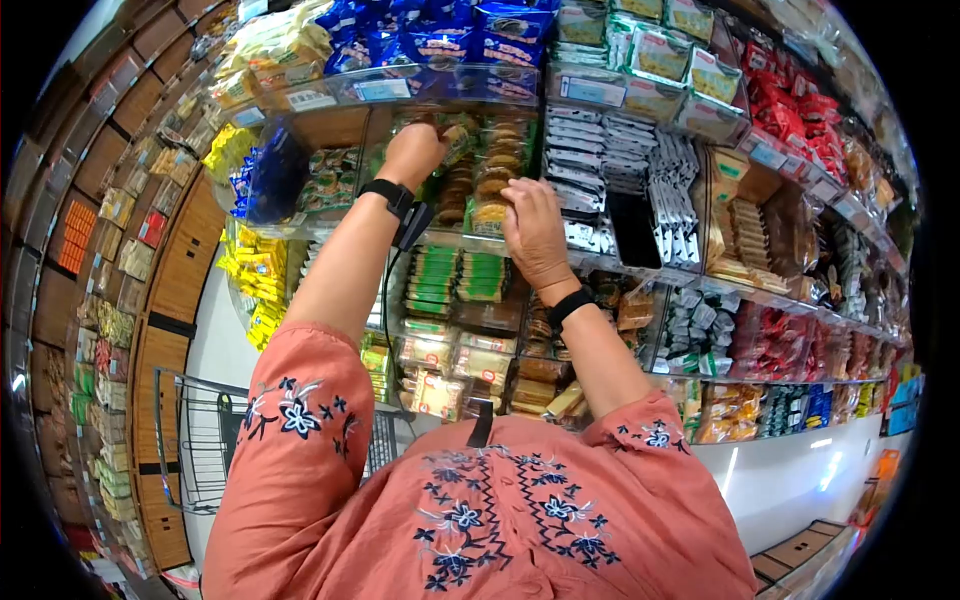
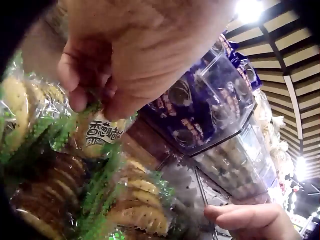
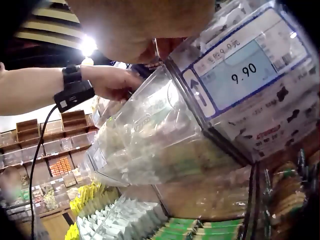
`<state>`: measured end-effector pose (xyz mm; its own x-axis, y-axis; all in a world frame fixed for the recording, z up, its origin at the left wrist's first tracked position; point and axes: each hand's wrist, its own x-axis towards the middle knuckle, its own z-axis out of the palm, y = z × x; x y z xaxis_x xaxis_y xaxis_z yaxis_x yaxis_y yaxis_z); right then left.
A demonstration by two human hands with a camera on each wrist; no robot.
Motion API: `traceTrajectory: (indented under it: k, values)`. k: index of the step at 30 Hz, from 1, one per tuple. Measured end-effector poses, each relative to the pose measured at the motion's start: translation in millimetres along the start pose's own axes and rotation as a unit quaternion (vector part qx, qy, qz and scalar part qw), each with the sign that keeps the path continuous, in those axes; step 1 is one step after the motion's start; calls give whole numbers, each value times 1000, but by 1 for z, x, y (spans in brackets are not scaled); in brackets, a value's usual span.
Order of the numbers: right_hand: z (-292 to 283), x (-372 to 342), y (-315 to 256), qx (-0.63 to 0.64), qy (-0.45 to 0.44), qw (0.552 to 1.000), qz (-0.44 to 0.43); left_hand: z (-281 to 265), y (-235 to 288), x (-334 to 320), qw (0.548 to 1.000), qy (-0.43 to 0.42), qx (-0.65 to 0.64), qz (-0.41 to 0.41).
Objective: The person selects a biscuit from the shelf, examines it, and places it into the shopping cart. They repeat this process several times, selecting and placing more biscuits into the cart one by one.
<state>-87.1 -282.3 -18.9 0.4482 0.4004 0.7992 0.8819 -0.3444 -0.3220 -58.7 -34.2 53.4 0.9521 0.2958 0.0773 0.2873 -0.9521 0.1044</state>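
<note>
My left hand (image 1: pixel 414 155) reaches into a clear bin of round biscuits in clear-and-green wrappers. In the left wrist view its thumb and fingers pinch the top of a biscuit packet (image 2: pixel 97 135) with a printed label. Other biscuit packets (image 2: pixel 137 205) lie close below and beside it, their stacked biscuits showing through the film. My right hand (image 1: pixel 537 230) is at the front of the same bin, fingers lightly bent and held over the nearest biscuits (image 1: pixel 490 215). Its fingertips are mostly hidden in the right wrist view.
White-and-black packets (image 1: pixel 575 160) fill the bin to the right, with a dark phone-like panel (image 1: pixel 634 230) at its front. Blue bags (image 1: pixel 440 40) stand on the tier above. Green-banded packets (image 1: pixel 432 275) lie below. A price card (image 3: pixel 245 72) faces outward. A shopping cart (image 1: pixel 205 440) stands at lower left.
</note>
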Motion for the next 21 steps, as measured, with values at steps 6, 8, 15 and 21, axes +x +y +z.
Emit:
traceTrajectory:
  k: [6, 8, 15, 21]
  values:
    - [2, -1, 0, -8, -4, 1000, 9, 28, -7, 36, 998, 47, -29, 30]
    - [4, -2, 1, -10, -3, 1000, 6, 32, -6, 44, 999, 40, -29, 17]
    - [5, -3, 1, 1, -8, 1000, 20, 42, -8, 55, 999, 28, -37, 9]
    - [4, -3, 0, 0, -8, 1000, 19, 42, 2, 66, 999, -26, -3, -30]
